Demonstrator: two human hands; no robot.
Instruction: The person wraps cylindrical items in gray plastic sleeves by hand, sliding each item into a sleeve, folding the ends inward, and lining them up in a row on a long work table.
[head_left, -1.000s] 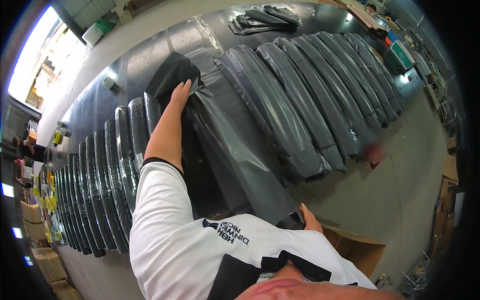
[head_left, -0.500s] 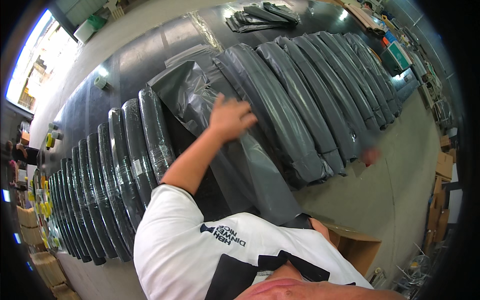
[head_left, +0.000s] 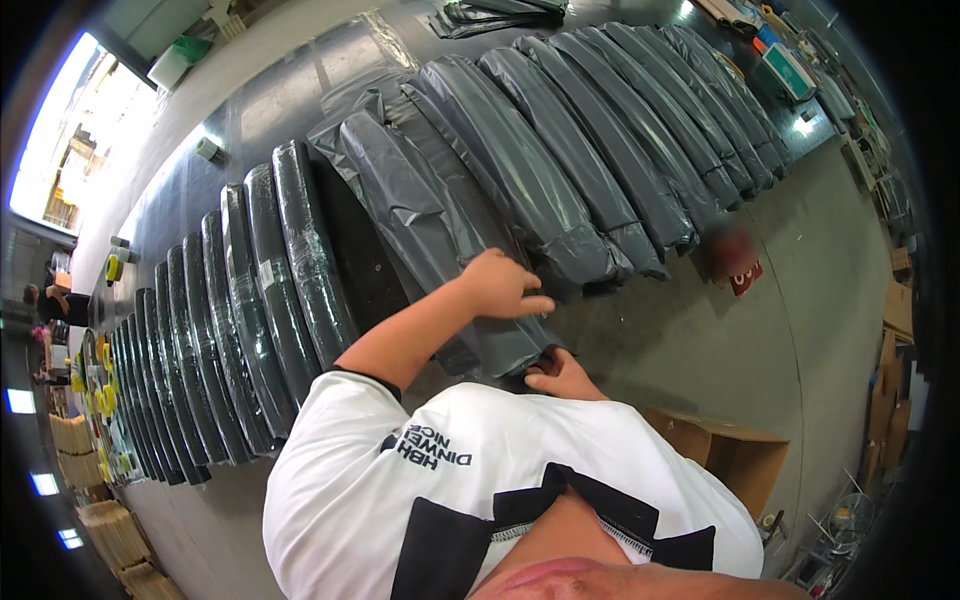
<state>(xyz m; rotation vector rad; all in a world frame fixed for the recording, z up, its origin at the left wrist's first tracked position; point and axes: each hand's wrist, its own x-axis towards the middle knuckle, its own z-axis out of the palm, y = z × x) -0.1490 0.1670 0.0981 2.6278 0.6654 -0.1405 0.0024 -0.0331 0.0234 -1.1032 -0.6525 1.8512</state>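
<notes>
A long curved part in a grey plastic bag (head_left: 420,215) lies on the floor in front of me. My left hand (head_left: 500,285) rests flat on the near end of this bag, fingers together and pointing right. My right hand (head_left: 560,375) grips the bag's near open end at the floor. To the right lies a row of several similar grey-bagged parts (head_left: 610,150). To the left stands a row of several black parts wrapped in clear film (head_left: 250,300).
An open cardboard box (head_left: 720,450) sits on the concrete floor at my right. A small red object (head_left: 745,275) lies near the bagged row. Stacks of cardboard and yellow tape rolls (head_left: 100,400) line the far left. More bags (head_left: 490,15) lie at the top.
My left hand has slid from the far end of the bag down to its near end. The bag now lies smoother along the part.
</notes>
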